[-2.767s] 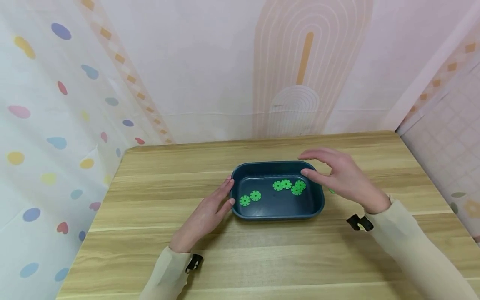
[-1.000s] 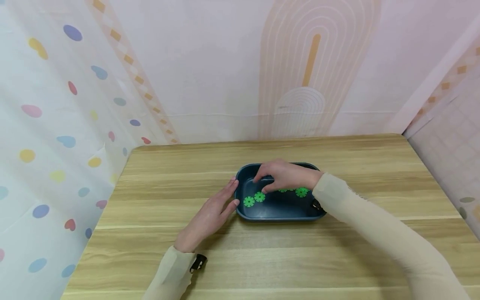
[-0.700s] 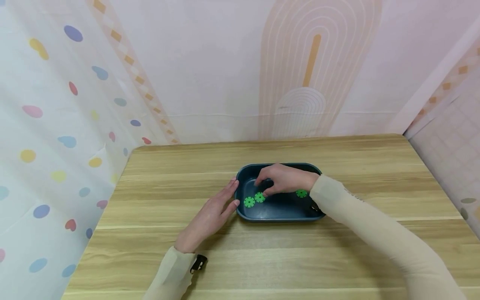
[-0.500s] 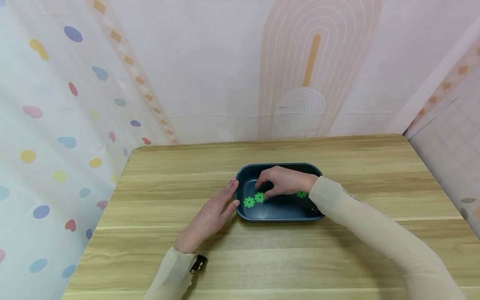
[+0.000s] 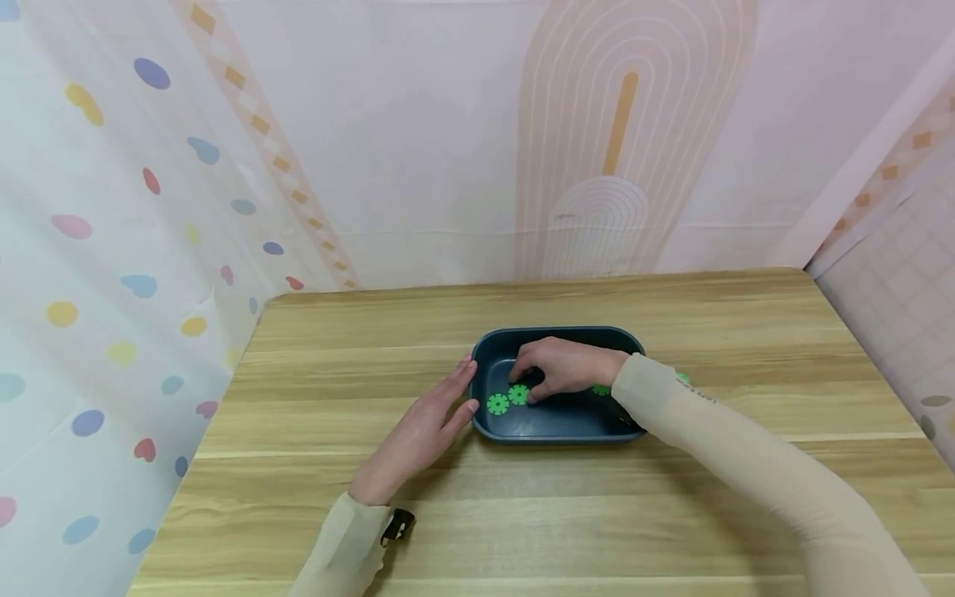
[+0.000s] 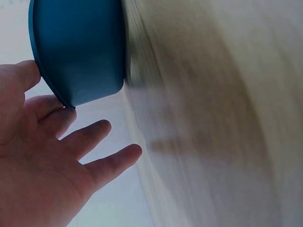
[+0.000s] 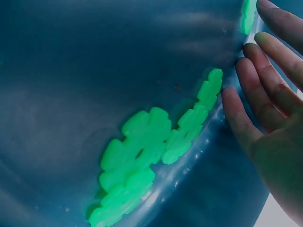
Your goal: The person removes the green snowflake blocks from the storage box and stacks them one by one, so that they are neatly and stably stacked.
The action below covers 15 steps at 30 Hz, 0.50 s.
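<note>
Apparently bracing tray [image 5: 559,426] at left end with straight-fingered left hand [image 5: 427,424] and reaching with right hand [image 5: 564,365], parted at thumb and index, for green disc [image 5: 518,395] inside at left; next, likely, to pinch.

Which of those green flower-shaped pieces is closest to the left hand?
The leftmost green piece in the dark blue tray. Its neighbor sits near the right hand, and the other visible ones lie farther right.
</note>
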Each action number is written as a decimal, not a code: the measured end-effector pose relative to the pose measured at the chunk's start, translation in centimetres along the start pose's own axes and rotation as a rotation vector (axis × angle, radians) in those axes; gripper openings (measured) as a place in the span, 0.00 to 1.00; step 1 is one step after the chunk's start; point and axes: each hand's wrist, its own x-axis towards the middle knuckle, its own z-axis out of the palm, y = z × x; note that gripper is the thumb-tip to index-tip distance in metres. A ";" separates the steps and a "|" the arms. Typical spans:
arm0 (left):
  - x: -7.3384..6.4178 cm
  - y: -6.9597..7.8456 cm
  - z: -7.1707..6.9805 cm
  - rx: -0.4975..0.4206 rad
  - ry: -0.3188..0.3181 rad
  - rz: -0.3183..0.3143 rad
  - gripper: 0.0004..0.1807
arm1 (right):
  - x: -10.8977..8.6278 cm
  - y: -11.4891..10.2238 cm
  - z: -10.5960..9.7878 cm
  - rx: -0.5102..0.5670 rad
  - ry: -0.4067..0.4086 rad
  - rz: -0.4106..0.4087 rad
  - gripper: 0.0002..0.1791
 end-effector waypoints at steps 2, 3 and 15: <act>0.0 0.0 0.0 -0.004 -0.002 0.001 0.33 | 0.0 0.0 0.0 -0.006 -0.001 0.000 0.21; 0.1 0.1 0.0 -0.005 -0.003 0.001 0.33 | 0.0 0.0 0.0 -0.008 -0.003 0.003 0.21; 0.1 0.1 0.1 -0.011 -0.006 -0.006 0.33 | 0.0 0.3 0.5 0.002 0.006 -0.020 0.20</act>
